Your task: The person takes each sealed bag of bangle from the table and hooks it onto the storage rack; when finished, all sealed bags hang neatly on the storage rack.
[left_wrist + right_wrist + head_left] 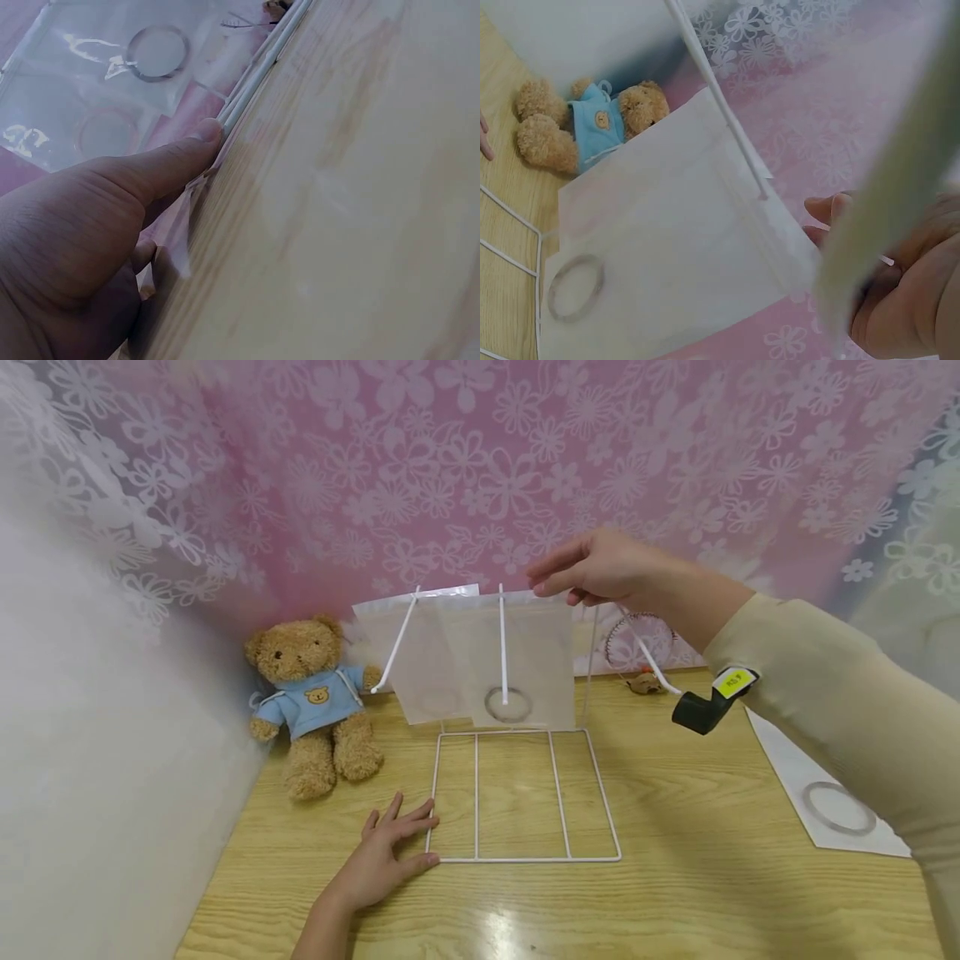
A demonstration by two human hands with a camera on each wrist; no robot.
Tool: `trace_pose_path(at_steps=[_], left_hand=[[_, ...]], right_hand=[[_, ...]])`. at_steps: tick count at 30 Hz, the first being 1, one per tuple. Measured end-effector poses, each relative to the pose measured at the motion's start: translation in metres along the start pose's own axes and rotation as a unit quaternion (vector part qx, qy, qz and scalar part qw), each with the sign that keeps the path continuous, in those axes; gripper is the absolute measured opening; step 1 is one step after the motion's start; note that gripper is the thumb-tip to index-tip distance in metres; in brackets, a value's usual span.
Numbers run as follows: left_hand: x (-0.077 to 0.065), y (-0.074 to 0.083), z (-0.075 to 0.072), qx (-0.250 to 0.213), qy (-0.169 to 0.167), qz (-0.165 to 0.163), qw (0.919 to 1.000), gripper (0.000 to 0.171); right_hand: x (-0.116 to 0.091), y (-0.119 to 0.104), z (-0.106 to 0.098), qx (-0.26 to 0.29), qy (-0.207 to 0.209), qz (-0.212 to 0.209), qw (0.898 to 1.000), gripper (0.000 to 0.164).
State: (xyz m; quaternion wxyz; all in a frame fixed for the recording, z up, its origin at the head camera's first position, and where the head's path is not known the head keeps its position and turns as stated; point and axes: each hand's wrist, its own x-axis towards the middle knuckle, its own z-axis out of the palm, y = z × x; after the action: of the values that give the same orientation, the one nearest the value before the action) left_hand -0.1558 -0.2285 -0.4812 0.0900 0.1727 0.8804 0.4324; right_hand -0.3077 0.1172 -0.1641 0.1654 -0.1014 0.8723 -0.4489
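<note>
A white wire display rack (525, 860) stands on the table with hooks jutting forward. My left hand (378, 864) lies at its base's near left corner, fingers spread, with the thumb (206, 131) pressing on the wire. My right hand (600, 567) is up at the rack's top and pinches the top right corner of a translucent plastic bag (540, 652). This bag hangs at the middle hook (503, 652) with a silvery ring-shaped bangle (576, 288) inside. Behind it, a second bag (408, 660) hangs on the left hook (395, 643), a faint ring showing through.
A teddy bear (311, 702) in a blue hoodie sits left of the rack. The right hook (652, 660) sticks out beneath my right forearm. A beaded loop (618, 631) hangs behind. Another bangle (838, 807) lies on white paper (825, 839) at right. A pink floral curtain (525, 460) closes off the back.
</note>
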Motion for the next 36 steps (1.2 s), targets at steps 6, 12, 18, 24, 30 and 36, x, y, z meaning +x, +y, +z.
trace_pose_path(at_steps=[6, 12, 18, 24, 30, 36], left_hand=[[0.000, -0.001, 0.000, 0.000, -0.003, -0.004, 1.0000, 0.056], [0.001, -0.001, 0.000, 0.001, -0.005, -0.004, 1.0000, 0.056], [0.002, 0.001, 0.002, -0.004, -0.004, -0.007, 1.0000, 0.056], [0.002, 0.002, 0.003, 0.002, 0.005, -0.010, 0.9999, 0.056], [0.003, 0.004, 0.005, 0.003, -0.001, -0.018, 0.9998, 0.058], [0.002, 0.003, 0.005, 0.004, 0.012, -0.007, 0.9999, 0.056]], right_hand=[[-0.015, 0.004, -0.011, 0.002, -0.018, -0.019, 1.000, 0.045], [-0.027, 0.011, -0.025, 0.016, -0.014, -0.023, 1.000, 0.049], [-0.038, 0.021, -0.042, 0.018, 0.005, -0.019, 1.000, 0.050], [-0.049, 0.037, -0.055, 0.012, 0.008, -0.025, 1.000, 0.047], [-0.064, 0.055, -0.072, 0.015, 0.029, -0.034, 0.999, 0.045], [-0.076, 0.073, -0.082, -0.007, 0.038, -0.053, 0.998, 0.045]])
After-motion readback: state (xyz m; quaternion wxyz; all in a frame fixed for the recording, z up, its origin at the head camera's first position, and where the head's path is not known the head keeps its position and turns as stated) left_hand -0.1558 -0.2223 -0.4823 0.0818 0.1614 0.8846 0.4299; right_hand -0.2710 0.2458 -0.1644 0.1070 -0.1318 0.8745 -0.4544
